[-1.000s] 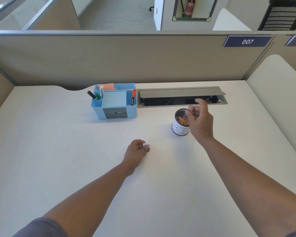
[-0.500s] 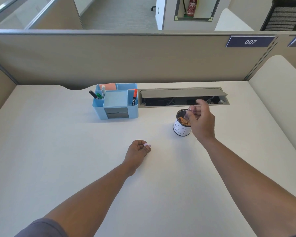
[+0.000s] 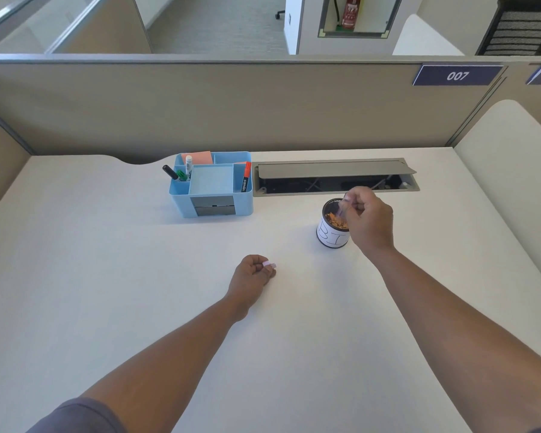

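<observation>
A small can [image 3: 329, 237] with a white hand-lettered label stands on the white desk [image 3: 138, 292], right of centre, holding orange scraps. My right hand [image 3: 367, 218] hovers over its right rim and pinches a small pale, clear-looking object above the opening; what it is I cannot tell. My left hand [image 3: 252, 273] rests on the desk in the middle, fingers curled, pinching a small pink piece [image 3: 269, 264] between thumb and fingers.
A light blue desk organiser [image 3: 211, 185] with markers and sticky notes stands at the back centre. Next to it on the right, a cable tray [image 3: 334, 178] lies open in the desk. Beige partition walls close off the back and sides.
My right hand has dipped slightly lower over the can, still pinching the small object. The left hand has stayed put.
</observation>
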Tool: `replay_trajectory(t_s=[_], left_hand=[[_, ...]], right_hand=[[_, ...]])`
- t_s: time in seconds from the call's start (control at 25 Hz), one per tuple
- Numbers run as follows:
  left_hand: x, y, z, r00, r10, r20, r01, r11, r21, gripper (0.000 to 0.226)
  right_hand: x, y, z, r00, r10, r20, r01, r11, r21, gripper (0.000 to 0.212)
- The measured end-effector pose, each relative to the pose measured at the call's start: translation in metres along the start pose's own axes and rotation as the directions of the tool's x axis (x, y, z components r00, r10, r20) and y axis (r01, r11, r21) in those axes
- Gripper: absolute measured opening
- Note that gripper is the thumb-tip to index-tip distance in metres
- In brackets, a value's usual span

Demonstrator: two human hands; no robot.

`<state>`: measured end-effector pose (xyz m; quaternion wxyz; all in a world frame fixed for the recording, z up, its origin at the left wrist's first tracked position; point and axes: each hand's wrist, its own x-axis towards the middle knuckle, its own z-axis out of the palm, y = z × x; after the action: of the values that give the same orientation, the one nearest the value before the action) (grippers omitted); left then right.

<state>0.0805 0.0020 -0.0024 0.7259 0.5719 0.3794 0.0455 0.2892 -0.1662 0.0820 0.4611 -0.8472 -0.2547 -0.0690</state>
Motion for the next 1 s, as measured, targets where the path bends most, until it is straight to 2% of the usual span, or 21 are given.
replay_trajectory(t_s=[0.12,0.24,0.28,0.36,0.44,0.6,0.64,0.76,0.84,1.0], left_hand=[[-0.0005,0.0003,0.0002,1.0,-0.004,0.0,0.004,1.0,0.003,0.006],[-0.0006,0.0006,0.0,1.0,-0.007,0.001,0.007,1.0,-0.001,0.006],[-0.0004,0.0003,-0.0001,1.0,-0.008,0.0,0.008,1.0,-0.001,0.006],[-0.0002,-0.0002,-0.0003,1.0,-0.008,0.001,0.008,1.0,-0.009,0.005],[0.0003,-0.0002,-0.0004,1.0,-0.009,0.001,0.009,1.0,-0.008,0.006],[0.0007,-0.0005,-0.001,1.0,-0.008,0.007,0.008,1.0,-0.011,0.005],[0.001,-0.0007,-0.001,1.0,-0.008,0.007,0.008,1.0,-0.013,0.005],[0.0011,-0.0013,-0.0011,1.0,-0.008,0.005,0.009,1.0,-0.011,0.006],[0.0018,-0.0018,-0.0011,1.0,-0.011,0.002,0.011,1.0,-0.01,0.006],[0.0019,-0.001,-0.0011,1.0,-0.012,0.007,0.012,1.0,-0.01,0.007]], right_hand=[[-0.0018,0.001,0.0,1.0,0.012,-0.025,-0.012,1.0,0.023,0.021],[-0.0004,0.0003,0.0,0.999,0.043,-0.024,-0.04,0.993,0.109,0.047],[0.0005,0.0009,-0.0007,1.0,0.028,-0.014,-0.027,0.997,0.076,0.04],[0.002,0.0043,-0.001,0.999,-0.003,0.041,0.004,1.0,-0.019,0.014],[-0.0002,0.005,-0.0005,0.999,0.021,0.047,-0.021,1.0,-0.009,0.01],[0.0,0.0017,0.0005,0.999,0.043,-0.014,-0.042,0.997,0.059,0.053],[0.0006,0.0009,0.0001,0.999,0.035,-0.003,-0.035,0.998,0.051,0.05],[0.0019,0.003,-0.0011,0.998,0.012,0.06,-0.01,0.999,-0.031,0.017],[-0.0005,0.0031,-0.001,0.999,0.017,0.043,-0.016,1.0,-0.017,0.016],[0.0012,0.0028,-0.0002,0.999,0.045,-0.001,-0.045,0.999,0.031,0.041]])
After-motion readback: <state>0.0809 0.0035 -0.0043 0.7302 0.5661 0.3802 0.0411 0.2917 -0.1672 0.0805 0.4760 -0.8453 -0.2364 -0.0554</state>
